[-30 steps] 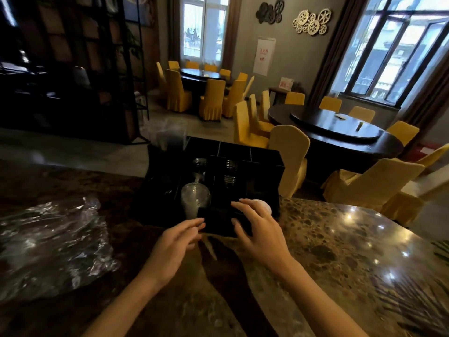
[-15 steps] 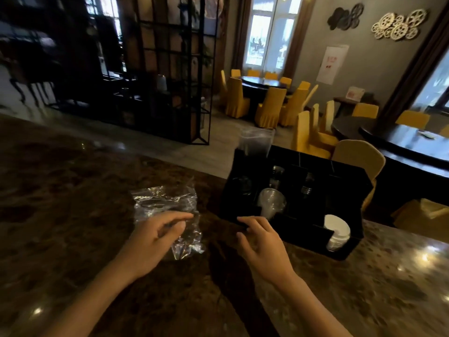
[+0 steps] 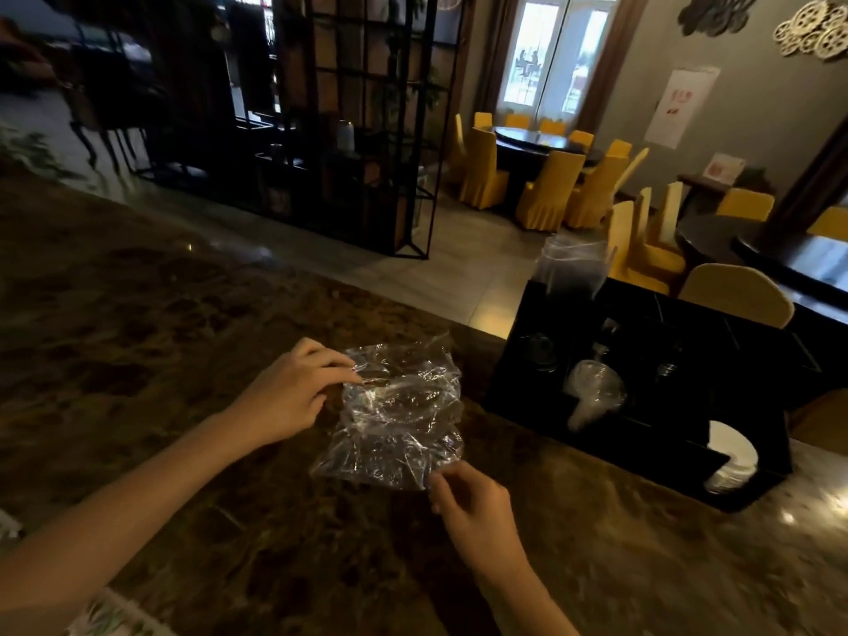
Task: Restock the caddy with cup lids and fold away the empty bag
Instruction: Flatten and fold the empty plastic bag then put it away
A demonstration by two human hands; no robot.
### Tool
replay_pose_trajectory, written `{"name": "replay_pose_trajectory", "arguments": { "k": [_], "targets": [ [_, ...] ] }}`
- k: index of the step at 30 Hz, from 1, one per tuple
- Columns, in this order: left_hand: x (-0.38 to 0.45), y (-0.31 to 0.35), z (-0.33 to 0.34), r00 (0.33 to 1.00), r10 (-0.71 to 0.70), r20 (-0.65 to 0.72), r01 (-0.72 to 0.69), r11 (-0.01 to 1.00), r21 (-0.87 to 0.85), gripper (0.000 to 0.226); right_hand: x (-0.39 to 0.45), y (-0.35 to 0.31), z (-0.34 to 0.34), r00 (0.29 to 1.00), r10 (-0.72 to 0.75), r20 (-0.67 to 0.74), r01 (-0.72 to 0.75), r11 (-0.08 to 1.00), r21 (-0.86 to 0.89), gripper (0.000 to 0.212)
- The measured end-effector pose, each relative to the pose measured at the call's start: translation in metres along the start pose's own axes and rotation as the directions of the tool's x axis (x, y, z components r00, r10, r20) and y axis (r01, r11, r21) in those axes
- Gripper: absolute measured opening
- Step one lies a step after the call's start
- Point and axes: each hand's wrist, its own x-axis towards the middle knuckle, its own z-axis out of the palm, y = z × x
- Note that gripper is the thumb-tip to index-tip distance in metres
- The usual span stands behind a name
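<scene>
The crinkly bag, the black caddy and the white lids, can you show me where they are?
bag (image 3: 399,415): head view, its crumpled middle on the counter.
caddy (image 3: 642,440): head view, its dark front wall.
white lids (image 3: 732,456): head view, the face of the stack in the caddy's right end.

On the counter (image 3: 137,323) the bag (image 3: 394,413) is laid near the middle, with the caddy (image 3: 642,433) set to its right at the far edge. Lids (image 3: 729,461) are stacked in the caddy's near right compartment. Chairs (image 3: 546,190) are placed beyond the counter.
</scene>
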Motion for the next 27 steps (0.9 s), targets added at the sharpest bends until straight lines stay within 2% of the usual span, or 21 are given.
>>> {"name": "replay_pose_trajectory", "arguments": {
  "k": [4,8,11,14,16,21,27],
  "targets": [
    [0.019,-0.014,0.012,0.990,0.129,0.057,-0.139,0.964,0.225,0.065,-0.006,-0.005,0.035,0.991,0.122,0.061,-0.129,0.984,0.127,0.019],
    [0.033,-0.022,0.018,0.974,0.219,0.064,-0.228,0.936,0.268,0.041,-0.004,-0.010,0.060,0.975,0.200,0.097,-0.215,0.961,0.175,0.014],
    [0.036,-0.029,0.023,0.968,0.248,0.038,-0.250,0.944,0.215,0.028,0.000,-0.010,0.068,0.977,0.204,0.062,-0.212,0.964,0.160,0.015],
    [0.034,-0.037,0.026,0.968,0.246,-0.047,-0.238,0.962,0.133,0.024,0.005,-0.007,0.066,0.985,0.168,-0.037,-0.163,0.980,0.115,0.014],
    [0.031,-0.042,0.028,0.970,0.230,-0.079,-0.223,0.971,0.087,0.022,0.009,-0.005,0.061,0.976,0.197,-0.092,-0.185,0.975,0.123,0.013],
    [0.020,-0.044,0.036,0.988,0.107,-0.115,-0.120,0.986,-0.113,0.022,0.003,-0.005,0.060,0.957,0.263,-0.124,-0.232,0.947,0.223,0.010],
    [-0.002,-0.037,0.052,0.990,0.030,-0.141,-0.060,0.974,-0.219,0.029,-0.014,-0.009,0.067,0.932,0.317,-0.175,-0.239,0.902,0.359,0.011]
  ]
}}
